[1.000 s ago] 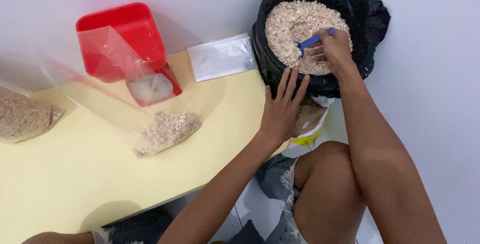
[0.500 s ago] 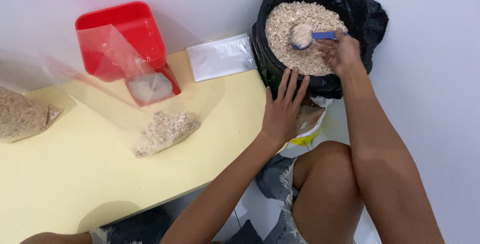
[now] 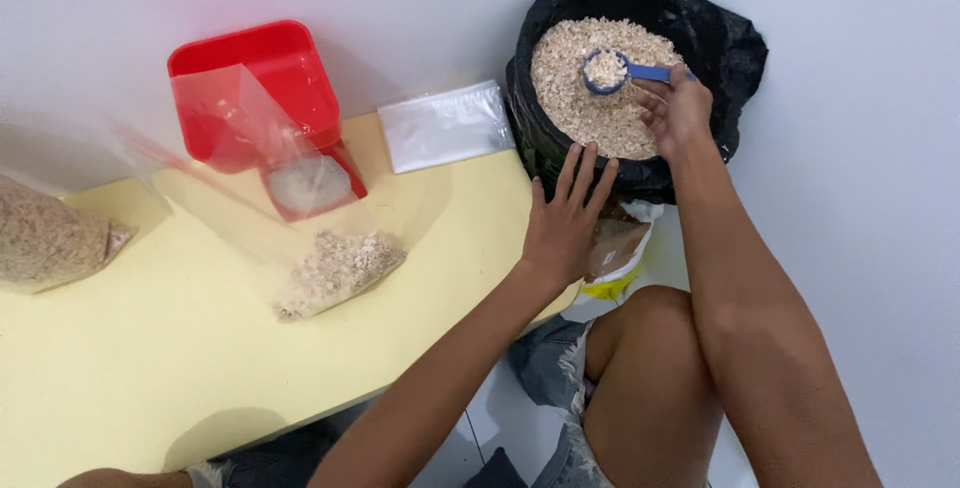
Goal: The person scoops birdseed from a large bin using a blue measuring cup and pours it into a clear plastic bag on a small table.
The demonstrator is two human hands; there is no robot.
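My right hand (image 3: 678,110) grips the handle of a blue scoop (image 3: 612,71), which is heaped with pale flakes and held just above the flakes filling a black-lined bucket (image 3: 720,38). My left hand (image 3: 565,223) lies flat with its fingers spread on the yellow table's (image 3: 150,348) right edge, next to the bucket. A clear plastic bag (image 3: 320,263) partly filled with flakes lies on the table, its mouth propped against a red scale with a red tray (image 3: 262,88).
A stack of flat clear bags (image 3: 445,126) lies at the table's back edge by the bucket. A filled bag of flakes (image 3: 50,238) rests at the far left. White walls close in behind and to the right. My bare knee (image 3: 650,348) is below the table edge.
My right hand has lifted the scoop out of the flakes, now full, and carried it slightly left. My left hand has stayed on the table edge.
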